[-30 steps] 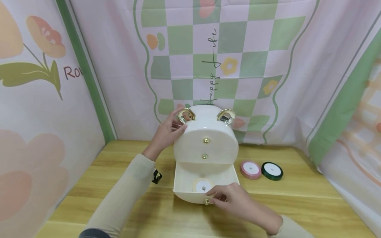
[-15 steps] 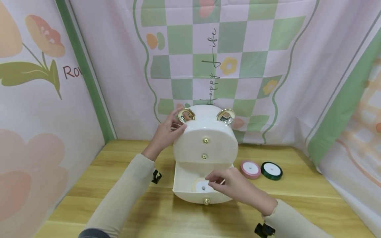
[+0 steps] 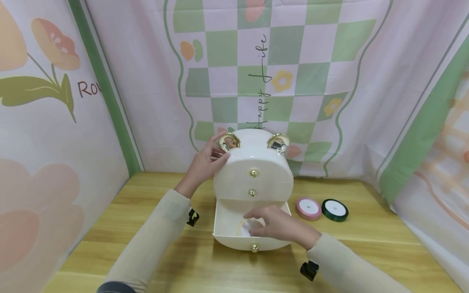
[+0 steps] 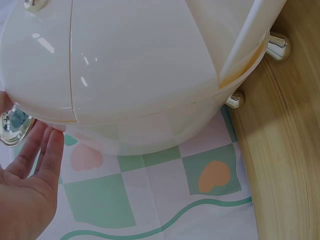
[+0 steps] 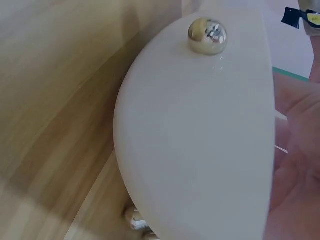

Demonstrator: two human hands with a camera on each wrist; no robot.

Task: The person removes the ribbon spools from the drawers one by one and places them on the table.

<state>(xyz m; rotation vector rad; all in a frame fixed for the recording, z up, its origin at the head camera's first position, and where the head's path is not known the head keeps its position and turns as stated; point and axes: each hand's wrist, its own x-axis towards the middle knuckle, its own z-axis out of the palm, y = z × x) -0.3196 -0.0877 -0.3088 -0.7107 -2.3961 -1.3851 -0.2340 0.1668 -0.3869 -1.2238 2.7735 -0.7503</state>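
Observation:
A white rounded drawer box (image 3: 234, 179) with two gold-rimmed ears and gold knobs stands on the table, its bottom drawer (image 3: 227, 215) pulled out. At its upper left, my left hand (image 3: 205, 162) holds the box beside the ear, thumb at the front edge and fingers reaching behind. The left wrist view shows those fingers (image 4: 50, 152) against the shell. Inside the drawer lies a spool of pale ribbon (image 3: 244, 229) with a white face. My right hand (image 3: 276, 224) reaches over it, thumb and fingers spread around it. In the right wrist view, the drawer front (image 5: 200, 135) hides the fingertips.
To the right of the box, a pink ribbon spool (image 3: 308, 208) and a dark green ribbon spool (image 3: 335, 210) lie flat, side by side, on the wooden table (image 3: 373, 244). A patterned curtain (image 3: 307, 110) hangs close behind the box.
My right hand has left the drawer's front knob, risen over the rim and moved left into the drawer, down to the pale ribbon spool. The left hand and box have stayed put.

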